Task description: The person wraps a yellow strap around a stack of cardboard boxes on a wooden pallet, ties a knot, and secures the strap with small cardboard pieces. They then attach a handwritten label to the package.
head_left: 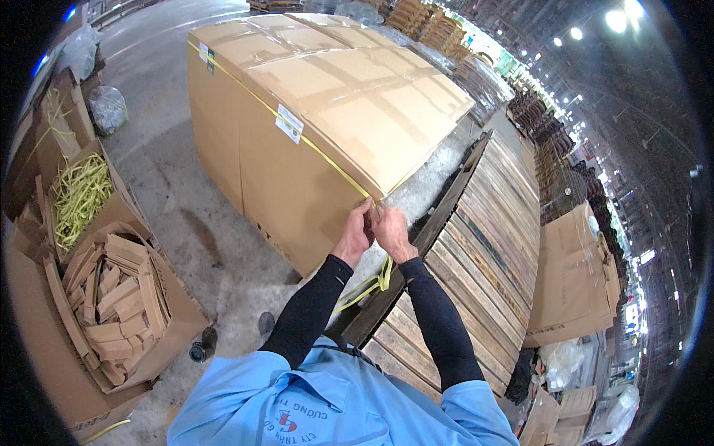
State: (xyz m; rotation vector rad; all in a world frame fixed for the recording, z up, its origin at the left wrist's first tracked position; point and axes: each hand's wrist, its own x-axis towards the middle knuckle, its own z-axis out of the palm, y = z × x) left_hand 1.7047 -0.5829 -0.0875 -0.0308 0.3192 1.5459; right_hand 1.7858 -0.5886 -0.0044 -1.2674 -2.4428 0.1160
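White label (pixel 288 123) on strapped brown carton (pixel 312 134)

Bright ceiling lamps (pixel 616 20) glare upper right; even light, soft shadows, fisheye bending, dark rim

I see my left hand (pixel 354 236) and right hand (pixel 390 230) pinching a yellow strap (pixel 312 141) at the near corner of a big cardboard box (pixel 327 111), a wooden pallet (pixel 476 245) just beside it.
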